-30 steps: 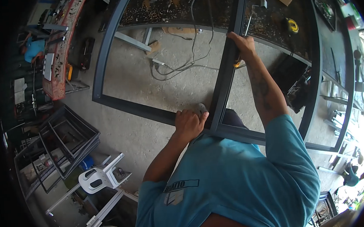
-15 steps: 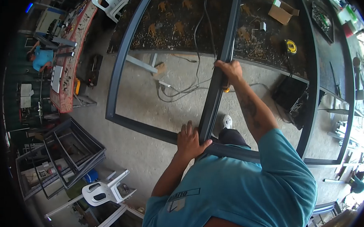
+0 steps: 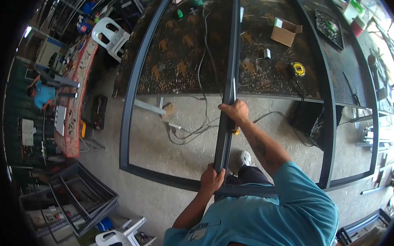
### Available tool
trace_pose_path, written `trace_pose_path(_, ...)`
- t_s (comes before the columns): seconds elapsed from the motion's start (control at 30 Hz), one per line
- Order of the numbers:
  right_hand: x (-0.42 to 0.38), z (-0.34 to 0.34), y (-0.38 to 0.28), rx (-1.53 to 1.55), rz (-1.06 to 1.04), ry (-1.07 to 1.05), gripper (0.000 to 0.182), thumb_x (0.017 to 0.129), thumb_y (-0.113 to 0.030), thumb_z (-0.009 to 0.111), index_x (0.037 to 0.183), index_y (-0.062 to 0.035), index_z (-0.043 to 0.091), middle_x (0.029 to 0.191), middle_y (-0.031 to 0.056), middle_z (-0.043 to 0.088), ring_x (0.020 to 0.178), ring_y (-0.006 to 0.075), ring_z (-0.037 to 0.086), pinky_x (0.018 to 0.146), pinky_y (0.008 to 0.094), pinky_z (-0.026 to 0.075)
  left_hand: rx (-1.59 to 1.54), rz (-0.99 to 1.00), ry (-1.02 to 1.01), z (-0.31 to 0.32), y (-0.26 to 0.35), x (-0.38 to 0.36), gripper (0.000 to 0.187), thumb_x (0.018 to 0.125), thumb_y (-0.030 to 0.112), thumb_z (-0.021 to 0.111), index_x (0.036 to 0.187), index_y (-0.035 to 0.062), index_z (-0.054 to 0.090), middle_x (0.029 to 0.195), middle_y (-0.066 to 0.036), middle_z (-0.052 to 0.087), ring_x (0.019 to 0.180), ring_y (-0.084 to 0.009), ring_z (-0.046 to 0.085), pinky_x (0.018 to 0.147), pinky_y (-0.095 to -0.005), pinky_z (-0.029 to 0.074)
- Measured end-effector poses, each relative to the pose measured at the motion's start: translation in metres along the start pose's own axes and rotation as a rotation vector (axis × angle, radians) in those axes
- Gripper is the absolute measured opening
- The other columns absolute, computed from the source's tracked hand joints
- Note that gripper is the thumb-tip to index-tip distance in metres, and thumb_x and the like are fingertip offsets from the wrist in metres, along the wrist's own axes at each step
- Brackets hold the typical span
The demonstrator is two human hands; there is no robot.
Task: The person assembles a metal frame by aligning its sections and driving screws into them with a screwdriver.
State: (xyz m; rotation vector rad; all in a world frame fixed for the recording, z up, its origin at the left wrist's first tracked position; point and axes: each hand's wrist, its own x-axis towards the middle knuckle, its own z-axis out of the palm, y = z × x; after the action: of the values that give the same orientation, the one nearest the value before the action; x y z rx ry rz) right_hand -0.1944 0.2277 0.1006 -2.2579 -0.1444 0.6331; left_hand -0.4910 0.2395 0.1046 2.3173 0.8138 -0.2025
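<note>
A large dark metal frame (image 3: pixel 128 113) lies across the dark work table (image 3: pixel 177 75) and reaches out over its edge toward my body. Near the frame's bottom bar, my left hand (image 3: pixel 212 179) is wrapped round the lower end of the middle bar (image 3: pixel 232 46). Farther up the same bar, my right hand (image 3: pixel 236 111) grips it with the fingers closed. Part of a yellow and black tool (image 3: pixel 235 131) shows just below my right hand, mostly hidden by the bar.
On the table are a yellow tape measure (image 3: pixel 297 69), an open cardboard box (image 3: pixel 285 32) and a green tool (image 3: pixel 199 0). Stacked frames (image 3: pixel 77 194) and white chairs (image 3: pixel 109 36) stand left. A person (image 3: pixel 42 95) is at the red bench (image 3: pixel 70 137). Cables cross the floor.
The view has tilted up, showing more of the table. My left hand has gone from lying spread at the bar's foot to wrapping round it. My right hand still grips the bar.
</note>
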Motion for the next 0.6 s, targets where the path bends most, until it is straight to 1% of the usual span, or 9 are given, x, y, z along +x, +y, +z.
trace_pose_path(0.07,0.002,0.005,-0.008,-0.019,0.035,-0.020,0.066,0.061,-0.049,0.073,0.094,0.0071,0.066,0.089,0.0223,0.068,0.087,0.0318,0.068,0.080,0.0373,0.053,0.026,0.000,-0.020,-0.011,-0.006,0.005,0.046,0.084,0.041,0.061,0.098,-0.0026,0.054,0.075,-0.023,0.064,0.071,-0.0422,0.064,0.064,-0.0495,0.052)
trace_pose_path(0.1,0.001,0.008,-0.008,0.016,0.026,-0.025,0.066,0.061,-0.049,0.073,0.094,0.0070,0.066,0.090,0.0228,0.068,0.087,0.0323,0.068,0.081,0.0375,0.053,0.081,-0.056,-0.032,-0.014,-0.007,0.005,0.046,0.084,0.042,0.060,0.097,-0.0014,0.054,0.076,-0.023,0.064,0.072,-0.0425,0.065,0.065,-0.0498,0.052)
trace_pose_path(0.17,0.001,0.012,-0.009,0.061,0.020,-0.022,0.066,0.061,-0.049,0.073,0.094,0.0070,0.066,0.090,0.0232,0.068,0.088,0.0327,0.068,0.082,0.0377,0.053,0.068,-0.045,0.004,-0.018,-0.002,-0.002,0.045,0.084,0.042,0.061,0.098,-0.0010,0.054,0.076,-0.023,0.064,0.072,-0.0425,0.065,0.065,-0.0500,0.052)
trace_pose_path(0.27,-0.005,0.015,-0.012,0.000,0.021,0.016,0.071,0.060,-0.051,0.074,0.099,0.0076,0.064,0.098,0.0255,0.065,0.092,0.0342,0.066,0.084,0.0385,0.052,0.027,-0.043,0.019,-0.018,-0.007,0.000,0.046,0.083,0.041,0.062,0.101,-0.0004,0.054,0.079,-0.023,0.065,0.074,-0.0427,0.065,0.066,-0.0503,0.051)
trace_pose_path(0.33,-0.008,0.013,-0.018,0.076,0.054,-0.031,0.078,0.059,-0.053,0.076,0.103,0.0088,0.061,0.110,0.0285,0.058,0.105,0.0391,0.059,0.091,0.0394,0.049,-0.021,-0.084,-0.072,-0.025,-0.010,0.005,0.046,0.082,0.039,0.062,0.104,-0.0010,0.055,0.082,-0.024,0.065,0.078,-0.0432,0.064,0.069,-0.0503,0.051)
trace_pose_path(0.37,-0.007,0.018,-0.019,0.031,0.033,-0.013,0.081,0.058,-0.056,0.077,0.105,0.0088,0.060,0.111,0.0288,0.057,0.104,0.0397,0.059,0.090,0.0403,0.049,-0.013,-0.071,-0.077,-0.028,-0.008,0.009,0.046,0.082,0.039,0.062,0.104,-0.0010,0.055,0.082,-0.024,0.065,0.078,-0.0432,0.064,0.069,-0.0503,0.051)
trace_pose_path(0.43,-0.009,0.020,-0.024,0.064,0.053,-0.040,0.081,0.058,-0.056,0.077,0.105,0.0087,0.060,0.111,0.0288,0.057,0.104,0.0395,0.059,0.090,0.0403,0.049,-0.018,-0.158,-0.002,-0.031,-0.005,0.004,0.047,0.081,0.039,0.063,0.105,-0.0012,0.055,0.085,-0.024,0.065,0.082,-0.0433,0.064,0.073,-0.0503,0.050)
trace_pose_path(0.53,-0.003,0.021,-0.022,0.112,0.046,-0.042,0.078,0.059,-0.054,0.077,0.103,0.0083,0.062,0.109,0.0286,0.058,0.102,0.0388,0.060,0.089,0.0405,0.049,0.014,-0.142,0.005,-0.031,-0.007,0.007,0.052,0.082,0.041,0.062,0.109,-0.0025,0.055,0.087,-0.025,0.066,0.084,-0.0445,0.063,0.075,-0.0488,0.050)
trace_pose_path(0.6,0.003,0.022,-0.014,0.183,0.041,-0.129,0.075,0.059,-0.053,0.077,0.099,0.0079,0.063,0.107,0.0280,0.059,0.099,0.0380,0.061,0.087,0.0405,0.050,0.085,-0.181,-0.062,-0.036,-0.007,0.010,0.054,0.082,0.043,0.062,0.109,-0.0029,0.054,0.088,-0.026,0.065,0.084,-0.0446,0.064,0.075,-0.0490,0.050)
